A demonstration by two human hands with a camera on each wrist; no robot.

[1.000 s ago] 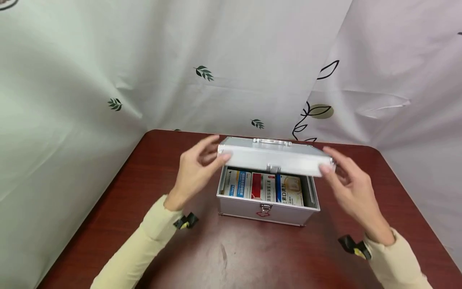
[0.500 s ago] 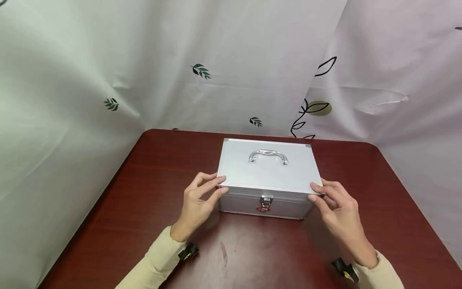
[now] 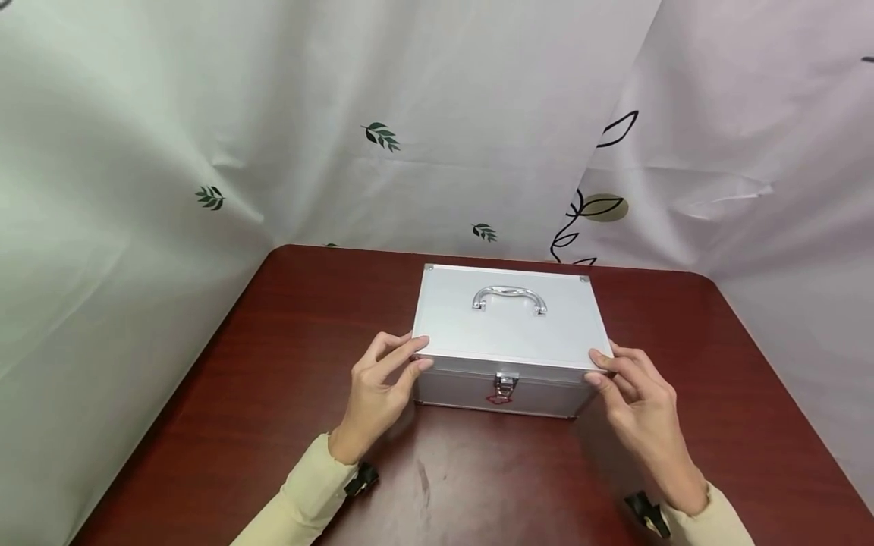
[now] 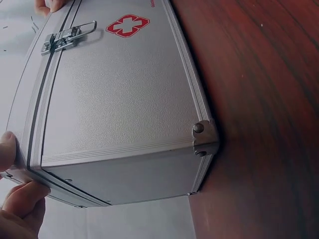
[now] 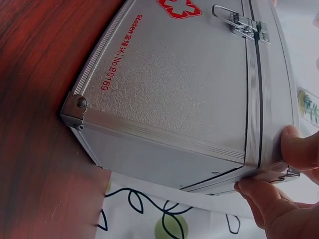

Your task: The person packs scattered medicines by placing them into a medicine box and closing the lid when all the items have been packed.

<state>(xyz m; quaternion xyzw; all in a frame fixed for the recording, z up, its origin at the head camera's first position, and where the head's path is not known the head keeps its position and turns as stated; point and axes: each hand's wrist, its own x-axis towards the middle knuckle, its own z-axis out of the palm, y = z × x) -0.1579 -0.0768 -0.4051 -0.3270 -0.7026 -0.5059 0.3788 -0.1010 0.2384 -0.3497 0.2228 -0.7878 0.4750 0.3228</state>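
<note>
A silver metal first-aid box (image 3: 457, 388) stands on the table with its lid (image 3: 508, 330) lowered onto the body. My left hand (image 3: 379, 390) holds the lid's front left corner, thumb on the front face and fingers on the top and side. At the front right corner, my right hand (image 3: 645, 406) holds the lid in a matching way. The metal latch (image 4: 70, 37) hangs at the middle of the front, its wire loop jutting out from the face. Below it a red cross emblem (image 4: 128, 25) is printed. The box's contents are hidden under the lid.
The chrome carrying handle (image 3: 508, 292) lies on top of the lid. Under the box is a dark red wooden table (image 3: 328, 303) with rounded far corners. A pale curtain (image 3: 437, 136) with leaf prints encloses the back and sides.
The lid has come down from partly raised to resting on the body, covering the medicine boxes inside. Both hands have lowered with it, and over the last half second they have barely moved.
</note>
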